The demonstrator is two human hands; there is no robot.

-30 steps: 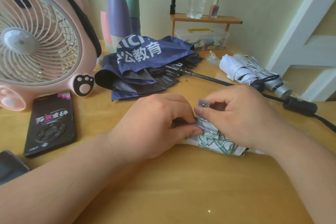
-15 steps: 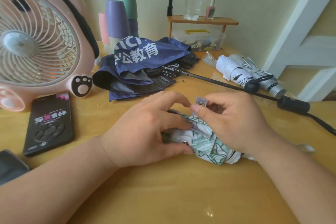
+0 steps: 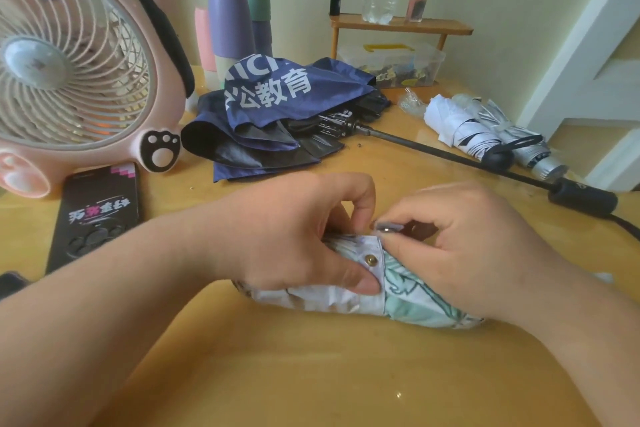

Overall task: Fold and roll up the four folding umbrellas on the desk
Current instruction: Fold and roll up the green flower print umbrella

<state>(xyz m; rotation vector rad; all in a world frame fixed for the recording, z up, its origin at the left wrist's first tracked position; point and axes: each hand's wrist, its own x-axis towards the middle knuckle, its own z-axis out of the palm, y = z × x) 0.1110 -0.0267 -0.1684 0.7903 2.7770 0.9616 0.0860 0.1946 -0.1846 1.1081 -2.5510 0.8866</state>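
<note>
A rolled white umbrella with green leaf print [image 3: 408,298] lies on the desk in front of me. My left hand [image 3: 287,236] grips its left part, thumb pressed beside a brass snap stud [image 3: 371,259]. My right hand [image 3: 464,246] covers its right part and pinches the strap's metal snap end [image 3: 388,227] just above the stud. A navy umbrella with white lettering [image 3: 277,114] lies unfolded behind, its dark shaft reaching right to a black handle [image 3: 581,198]. Two rolled umbrellas, a white one [image 3: 460,128] and a silver one [image 3: 523,142], lie at the back right.
A pink desk fan [image 3: 76,62] stands at the left, with a black phone [image 3: 97,215] lying in front of it. Stacked pastel cups [image 3: 232,21], a small wooden shelf [image 3: 398,26] carrying bottles, and a clear plastic box [image 3: 394,62] line the wall.
The rolled umbrella has turned so its brass stud faces up. My right hand has brought the strap's snap end down close to the stud, and my left thumb has shifted onto the roll.
</note>
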